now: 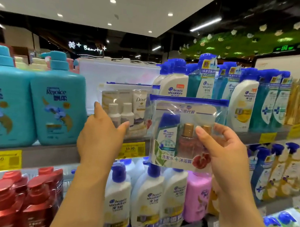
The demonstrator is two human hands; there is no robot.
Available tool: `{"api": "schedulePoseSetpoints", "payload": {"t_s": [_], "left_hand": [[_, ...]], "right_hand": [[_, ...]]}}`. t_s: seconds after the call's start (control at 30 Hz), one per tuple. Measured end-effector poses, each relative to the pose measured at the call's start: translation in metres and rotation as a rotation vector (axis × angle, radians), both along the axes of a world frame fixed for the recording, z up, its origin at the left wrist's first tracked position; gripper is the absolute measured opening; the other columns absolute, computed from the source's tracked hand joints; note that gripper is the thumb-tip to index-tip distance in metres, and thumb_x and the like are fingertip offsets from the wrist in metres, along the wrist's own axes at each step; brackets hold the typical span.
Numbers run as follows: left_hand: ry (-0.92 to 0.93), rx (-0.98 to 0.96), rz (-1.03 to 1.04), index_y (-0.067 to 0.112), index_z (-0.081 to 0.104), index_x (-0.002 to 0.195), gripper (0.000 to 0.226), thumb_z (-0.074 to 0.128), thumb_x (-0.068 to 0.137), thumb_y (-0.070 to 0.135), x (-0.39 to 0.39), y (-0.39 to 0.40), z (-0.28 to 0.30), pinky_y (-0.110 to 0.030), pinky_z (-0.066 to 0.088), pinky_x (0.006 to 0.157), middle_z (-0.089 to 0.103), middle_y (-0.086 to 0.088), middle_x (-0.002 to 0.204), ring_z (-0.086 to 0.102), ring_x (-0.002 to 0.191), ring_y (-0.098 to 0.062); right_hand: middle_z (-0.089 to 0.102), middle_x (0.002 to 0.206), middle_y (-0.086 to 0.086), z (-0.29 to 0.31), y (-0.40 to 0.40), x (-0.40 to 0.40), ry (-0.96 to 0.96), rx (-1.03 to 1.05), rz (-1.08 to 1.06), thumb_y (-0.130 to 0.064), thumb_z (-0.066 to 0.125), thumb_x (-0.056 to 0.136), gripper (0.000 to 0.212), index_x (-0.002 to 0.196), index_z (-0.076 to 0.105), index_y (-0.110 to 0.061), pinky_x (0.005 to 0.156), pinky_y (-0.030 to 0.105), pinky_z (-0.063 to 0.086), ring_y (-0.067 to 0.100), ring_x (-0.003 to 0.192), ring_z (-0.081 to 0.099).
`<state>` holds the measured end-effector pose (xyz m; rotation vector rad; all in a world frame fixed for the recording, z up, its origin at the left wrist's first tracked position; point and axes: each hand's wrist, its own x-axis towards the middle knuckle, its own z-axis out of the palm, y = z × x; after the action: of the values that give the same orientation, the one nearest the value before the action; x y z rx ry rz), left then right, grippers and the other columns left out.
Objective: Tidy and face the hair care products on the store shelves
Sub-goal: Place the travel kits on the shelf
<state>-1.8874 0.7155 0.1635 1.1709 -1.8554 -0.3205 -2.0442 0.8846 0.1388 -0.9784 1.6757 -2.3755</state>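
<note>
My right hand grips a clear zip pouch travel kit by its right side, held up in front of the shelf; a small Head & Shoulders bottle and two gold-capped bottles show inside it. My left hand reaches to a Dove travel kit pouch standing on the upper shelf, thumb and fingers pinching its lower left corner.
Two big teal Rejoice pump bottles stand left of the Dove pouch. White and teal Head & Shoulders bottles fill the shelf to the right. Below are red bottles, white pump bottles and a pink bottle. Yellow price tags line the shelf edges.
</note>
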Motion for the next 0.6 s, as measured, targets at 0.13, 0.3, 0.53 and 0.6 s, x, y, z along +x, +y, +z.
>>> {"api": "schedulePoseSetpoints", "payload": {"t_s": [0.13,0.3,0.53,0.6], "left_hand": [[0.063,0.027,0.001,0.010,0.034,0.144,0.092,0.081,0.074,0.047,-0.009,-0.007,0.006,-0.043,0.046,0.087,0.051,-0.018,0.134,0.053,0.118,-0.036],[0.126,-0.002,-0.022,0.016,0.048,0.124,0.073,0.088,0.067,0.041,-0.010,-0.003,0.013,-0.038,0.046,0.082,0.065,-0.010,0.119,0.060,0.108,-0.033],[0.419,-0.285,0.136,0.017,0.053,0.118,0.067,0.087,0.067,0.042,0.013,0.038,0.048,-0.034,0.044,0.081,0.068,-0.004,0.114,0.062,0.104,-0.028],[0.478,-0.308,0.213,0.017,0.053,0.118,0.069,0.087,0.065,0.045,0.027,0.046,0.054,-0.036,0.045,0.083,0.068,-0.004,0.115,0.062,0.106,-0.029]], "right_hand": [[0.076,0.092,0.005,0.013,-0.007,-0.013,0.015,-0.015,0.037,-0.026,0.077,0.085,0.038,0.119,0.061,-0.023,0.051,0.026,0.058,0.019,0.079,0.075],[0.077,0.095,0.003,0.027,-0.013,-0.030,0.060,-0.050,0.070,-0.032,0.078,0.083,0.044,0.122,0.061,-0.022,0.059,0.027,0.059,0.017,0.082,0.075],[0.076,0.089,-0.002,0.044,-0.027,-0.036,0.122,-0.113,0.117,-0.031,0.077,0.085,0.025,0.103,0.059,-0.034,0.052,0.026,0.056,0.012,0.075,0.074],[0.075,0.083,-0.005,0.048,-0.035,-0.031,0.152,-0.121,0.143,-0.029,0.077,0.086,0.023,0.098,0.058,-0.035,0.048,0.027,0.054,0.010,0.069,0.073]]}}
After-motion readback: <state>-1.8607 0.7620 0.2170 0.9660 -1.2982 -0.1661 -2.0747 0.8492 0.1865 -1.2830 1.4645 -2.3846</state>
